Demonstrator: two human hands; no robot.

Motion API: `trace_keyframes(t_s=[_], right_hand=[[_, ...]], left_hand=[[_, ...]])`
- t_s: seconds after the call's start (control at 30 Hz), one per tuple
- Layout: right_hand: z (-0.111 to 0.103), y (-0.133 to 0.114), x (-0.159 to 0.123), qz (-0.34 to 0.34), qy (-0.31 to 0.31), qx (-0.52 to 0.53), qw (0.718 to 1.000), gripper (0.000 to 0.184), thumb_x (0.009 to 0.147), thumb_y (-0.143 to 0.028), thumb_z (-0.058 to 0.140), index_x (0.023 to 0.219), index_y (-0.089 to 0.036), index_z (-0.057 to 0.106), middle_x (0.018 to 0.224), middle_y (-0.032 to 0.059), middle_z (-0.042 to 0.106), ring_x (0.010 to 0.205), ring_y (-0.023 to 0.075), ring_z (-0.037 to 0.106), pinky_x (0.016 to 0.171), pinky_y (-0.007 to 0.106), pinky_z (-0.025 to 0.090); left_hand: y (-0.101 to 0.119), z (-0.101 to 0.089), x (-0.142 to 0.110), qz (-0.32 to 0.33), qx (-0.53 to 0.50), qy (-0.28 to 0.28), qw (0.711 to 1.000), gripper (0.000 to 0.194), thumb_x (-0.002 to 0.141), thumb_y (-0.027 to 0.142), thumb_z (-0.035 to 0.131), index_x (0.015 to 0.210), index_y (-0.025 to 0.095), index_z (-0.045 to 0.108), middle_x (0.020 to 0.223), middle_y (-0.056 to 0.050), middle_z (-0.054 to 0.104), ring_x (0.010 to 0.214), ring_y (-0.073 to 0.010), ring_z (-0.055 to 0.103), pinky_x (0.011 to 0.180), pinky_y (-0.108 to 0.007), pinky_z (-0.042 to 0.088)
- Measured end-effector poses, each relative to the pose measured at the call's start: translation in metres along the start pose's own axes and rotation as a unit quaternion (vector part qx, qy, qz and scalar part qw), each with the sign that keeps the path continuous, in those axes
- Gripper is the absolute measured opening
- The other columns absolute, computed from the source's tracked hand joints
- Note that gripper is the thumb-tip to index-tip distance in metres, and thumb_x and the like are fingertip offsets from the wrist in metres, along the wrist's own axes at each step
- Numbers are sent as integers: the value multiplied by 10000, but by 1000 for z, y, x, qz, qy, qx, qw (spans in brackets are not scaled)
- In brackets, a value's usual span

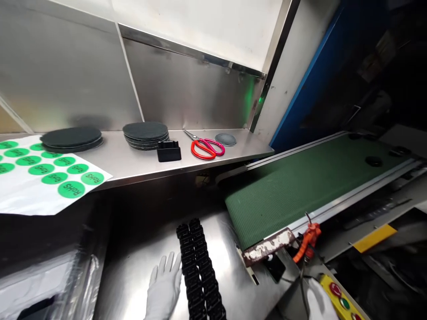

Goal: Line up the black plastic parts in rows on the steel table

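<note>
My left hand [164, 286], in a white glove, lies flat on the steel table [133, 275] with its fingers stretched out. It rests against the left side of two rows of stacked black plastic parts [199, 271]. My right hand [318, 302], also gloved, shows only partly at the bottom right, beside a yellow control panel [340, 300] with coloured buttons; its fingers are hidden. Orange-handled pliers [307, 244] hang at the conveyor's near corner just above it.
A green conveyor belt [310, 182] runs off to the right. The steel shelf [140, 162] carries dark round pads [146, 134], a small black part [168, 151], red scissors [204, 146] and a sheet of green RoHS stickers [43, 171]. Clear plastic bags [43, 280] lie at lower left.
</note>
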State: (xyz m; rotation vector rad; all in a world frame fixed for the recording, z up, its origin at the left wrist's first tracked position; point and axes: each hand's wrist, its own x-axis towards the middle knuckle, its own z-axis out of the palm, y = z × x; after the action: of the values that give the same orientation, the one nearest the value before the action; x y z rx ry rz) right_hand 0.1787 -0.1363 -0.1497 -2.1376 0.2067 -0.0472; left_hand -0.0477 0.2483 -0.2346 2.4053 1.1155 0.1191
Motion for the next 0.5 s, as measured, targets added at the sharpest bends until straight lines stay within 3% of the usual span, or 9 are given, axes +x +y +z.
trace_keyframes(t_s=[0.1, 0.17, 0.23, 0.33, 0.43, 0.5], right_hand=[[-5, -30, 57, -78, -28, 19, 996, 810, 809, -616, 574, 1440, -116, 480, 1474, 206, 550, 1390, 388, 500, 1211, 509, 366], [2, -44, 89, -110, -75, 29, 991, 796, 768, -584, 607, 1419, -138, 503, 1424, 170, 603, 1331, 346, 560, 1156, 431, 427], [8, -52, 111, -111, -113, 38, 987, 736, 713, -571, 632, 1302, -133, 594, 1215, 147, 726, 1152, 329, 669, 1014, 392, 522], [3, -60, 130, -120, -146, 27, 982, 625, 592, -555, 674, 1076, -162, 700, 937, 124, 776, 987, 373, 703, 884, 446, 539], [-23, -67, 139, -133, -158, -46, 977, 435, 509, -537, 713, 879, -313, 758, 841, 97, 773, 894, 416, 698, 822, 543, 505], [-41, -72, 142, -117, -133, -69, 982, 308, 521, -553, 736, 795, -415, 751, 774, 105, 742, 700, 405, 671, 690, 596, 479]], left_hand=[[-2, 6, -3, -18, -11, 22, 1000, 683, 1002, 473, 206, 1547, 112, 400, 1665, -138, 346, 1571, -323, 230, 1315, -501, 127], [-3, 6, -7, -48, -31, 30, 998, 730, 995, 484, 176, 1548, 52, 377, 1661, -161, 346, 1567, -324, 243, 1308, -501, 173], [-4, 2, -15, -78, -58, 29, 995, 740, 986, 478, 181, 1523, 30, 420, 1650, -166, 367, 1558, -324, 270, 1299, -503, 214], [-7, -6, -41, -129, -109, 34, 985, 702, 954, 444, 253, 1418, 14, 558, 1604, -182, 442, 1531, -325, 337, 1293, -484, 239], [-9, -14, -83, -213, -177, 62, 959, 703, 919, 465, 293, 1366, 7, 584, 1554, -208, 501, 1484, -344, 421, 1280, -490, 280], [0, -23, -116, -269, -244, 91, 927, 686, 899, 514, 334, 1355, 66, 584, 1507, -196, 560, 1442, -358, 478, 1259, -514, 324]])
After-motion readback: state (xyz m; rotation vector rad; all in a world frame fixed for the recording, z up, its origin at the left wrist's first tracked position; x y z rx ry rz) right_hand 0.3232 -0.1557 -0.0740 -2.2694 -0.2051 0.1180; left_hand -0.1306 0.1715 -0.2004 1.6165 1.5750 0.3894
